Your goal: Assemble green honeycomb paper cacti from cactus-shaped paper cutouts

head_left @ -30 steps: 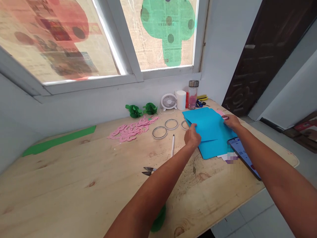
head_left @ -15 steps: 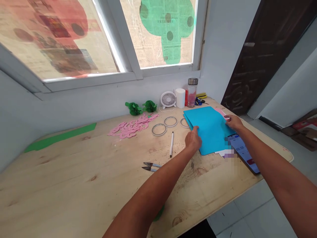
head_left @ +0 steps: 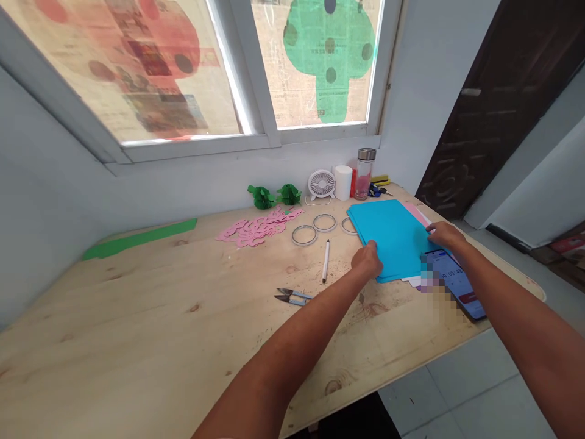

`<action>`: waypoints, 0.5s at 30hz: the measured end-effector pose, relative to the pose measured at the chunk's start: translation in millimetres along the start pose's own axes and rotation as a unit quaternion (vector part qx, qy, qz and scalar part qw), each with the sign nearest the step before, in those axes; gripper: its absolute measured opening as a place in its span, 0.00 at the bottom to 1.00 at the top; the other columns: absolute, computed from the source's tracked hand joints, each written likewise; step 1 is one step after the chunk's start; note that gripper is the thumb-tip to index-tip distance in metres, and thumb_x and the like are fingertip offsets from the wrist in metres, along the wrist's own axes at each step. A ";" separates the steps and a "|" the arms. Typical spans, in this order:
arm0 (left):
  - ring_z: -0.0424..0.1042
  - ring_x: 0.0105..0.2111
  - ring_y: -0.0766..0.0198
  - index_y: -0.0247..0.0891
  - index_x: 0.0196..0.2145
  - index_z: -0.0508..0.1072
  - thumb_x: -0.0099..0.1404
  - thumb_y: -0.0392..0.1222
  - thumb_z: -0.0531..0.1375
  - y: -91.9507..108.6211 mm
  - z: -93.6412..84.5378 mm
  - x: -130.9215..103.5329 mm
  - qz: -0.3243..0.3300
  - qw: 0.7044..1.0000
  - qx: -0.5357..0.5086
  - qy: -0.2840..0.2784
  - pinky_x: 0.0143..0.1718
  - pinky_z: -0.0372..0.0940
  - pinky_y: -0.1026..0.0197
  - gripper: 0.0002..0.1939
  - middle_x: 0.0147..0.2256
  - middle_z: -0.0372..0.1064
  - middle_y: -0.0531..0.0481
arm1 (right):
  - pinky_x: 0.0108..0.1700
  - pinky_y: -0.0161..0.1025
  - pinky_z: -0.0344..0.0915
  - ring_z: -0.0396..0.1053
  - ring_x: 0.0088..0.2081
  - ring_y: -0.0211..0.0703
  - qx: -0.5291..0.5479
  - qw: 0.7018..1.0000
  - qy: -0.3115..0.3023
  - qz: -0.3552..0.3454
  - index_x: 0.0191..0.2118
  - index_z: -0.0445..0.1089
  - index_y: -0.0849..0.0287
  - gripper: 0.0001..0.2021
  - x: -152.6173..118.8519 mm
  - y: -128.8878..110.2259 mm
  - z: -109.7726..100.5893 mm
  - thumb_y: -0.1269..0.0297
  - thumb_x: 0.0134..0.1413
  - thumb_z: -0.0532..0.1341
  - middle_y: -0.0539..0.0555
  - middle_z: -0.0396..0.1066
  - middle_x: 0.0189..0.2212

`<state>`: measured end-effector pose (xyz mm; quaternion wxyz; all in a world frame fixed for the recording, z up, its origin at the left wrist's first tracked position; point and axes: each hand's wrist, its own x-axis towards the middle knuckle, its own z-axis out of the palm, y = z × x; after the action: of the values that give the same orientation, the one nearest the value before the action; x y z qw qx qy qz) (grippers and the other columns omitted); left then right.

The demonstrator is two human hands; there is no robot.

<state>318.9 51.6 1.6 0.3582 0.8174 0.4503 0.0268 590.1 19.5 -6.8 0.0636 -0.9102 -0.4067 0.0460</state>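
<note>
A stack of blue paper sheets (head_left: 393,235) lies at the right part of the table. My left hand (head_left: 367,260) is closed on its left edge, thumb on top. At the opposite edge, my right hand (head_left: 445,236) grips the sheets between thumb and fingers. Pink paper (head_left: 417,213) and white sheets (head_left: 412,281) stick out from beneath the blue stack. Just right of it lies a phone (head_left: 457,283) with a timer on its screen, partly under my right forearm. Thread snips (head_left: 292,297) rest beside my left forearm, which covers their handle end.
Several tape rolls (head_left: 304,244), a white pen (head_left: 326,261), pink paper cutouts (head_left: 260,227) and green paper flowers (head_left: 289,194) lie on the table (head_left: 150,329). A small fan (head_left: 321,183), a white cylinder (head_left: 343,183) and a glass bottle (head_left: 364,177) stand by the wall. A green strip (head_left: 141,238) lies far left.
The blue sheets, bowed and raised before, now lie flatter and more even. Both hands keep their hold on the edges. The view has shifted slightly left.
</note>
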 end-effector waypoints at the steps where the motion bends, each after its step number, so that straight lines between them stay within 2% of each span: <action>1: 0.71 0.45 0.48 0.40 0.58 0.57 0.60 0.32 0.57 0.9 -1.1 -2.0 0.002 1.000 -0.001 0.002 0.36 0.65 0.57 0.28 0.50 0.67 0.35 | 0.40 0.45 0.64 0.71 0.42 0.57 -0.008 1.000 0.006 0.003 0.44 0.75 0.58 0.20 -4.9 -2.9 -3.1 0.71 0.41 0.60 0.62 0.74 0.42; 5: 0.70 0.46 0.46 0.35 0.57 0.59 0.60 0.31 0.56 7.5 -8.9 -17.5 0.015 0.999 -0.016 0.032 0.39 0.65 0.54 0.26 0.48 0.69 0.32 | 0.42 0.56 0.62 0.69 0.45 0.67 -0.031 0.998 0.056 -0.005 0.43 0.75 0.62 0.19 -26.6 -20.4 -16.9 0.68 0.43 0.59 0.69 0.73 0.42; 8: 0.70 0.47 0.50 0.37 0.55 0.62 0.62 0.36 0.55 13.4 -17.0 -50.3 0.039 0.996 -0.045 0.066 0.42 0.64 0.55 0.23 0.49 0.69 0.36 | 0.46 0.59 0.59 0.65 0.50 0.68 -0.018 0.993 0.100 -0.067 0.50 0.71 0.59 0.22 -44.6 -41.7 -25.1 0.63 0.48 0.56 0.66 0.71 0.47; 11: 0.71 0.41 0.61 0.41 0.50 0.68 0.65 0.43 0.52 9.7 -23.1 -111.8 0.081 0.989 -0.092 0.080 0.40 0.64 0.63 0.17 0.43 0.73 0.46 | 0.50 0.54 0.60 0.64 0.53 0.60 0.016 0.982 0.129 -0.138 0.52 0.69 0.56 0.21 -73.3 -70.2 -27.7 0.58 0.54 0.52 0.60 0.69 0.51; 12: 0.71 0.38 0.63 0.39 0.47 0.70 0.64 0.42 0.52 3.6 -23.7 -137.7 0.125 0.979 -0.146 0.065 0.38 0.64 0.64 0.15 0.40 0.74 0.47 | 0.50 0.51 0.61 0.64 0.53 0.57 0.039 0.976 0.138 -0.167 0.51 0.69 0.55 0.21 -87.4 -80.5 -27.0 0.57 0.56 0.51 0.58 0.69 0.51; 14: 0.71 0.32 0.66 0.37 0.40 0.75 0.63 0.42 0.53 -19.1 -20.9 -193.7 0.181 0.954 -0.239 -0.008 0.34 0.63 0.67 0.13 0.34 0.74 0.48 | 0.49 0.49 0.63 0.67 0.50 0.55 0.167 0.937 0.167 -0.255 0.47 0.72 0.57 0.19 -123.3 -100.7 -23.6 0.55 0.56 0.52 0.59 0.72 0.47; 15: 0.70 0.30 0.66 0.36 0.37 0.76 0.62 0.44 0.54 -36.0 -16.7 -222.0 0.165 0.946 -0.273 -0.052 0.31 0.63 0.68 0.13 0.30 0.74 0.49 | 0.48 0.49 0.64 0.68 0.48 0.53 0.219 0.917 0.161 -0.292 0.45 0.72 0.56 0.18 -144.4 -110.0 -20.6 0.54 0.56 0.52 0.58 0.73 0.45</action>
<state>155.3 -94.6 54.0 0.5808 0.7516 0.2655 0.1652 416.2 -17.1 35.0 0.3371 -0.7091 -0.6183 -0.0340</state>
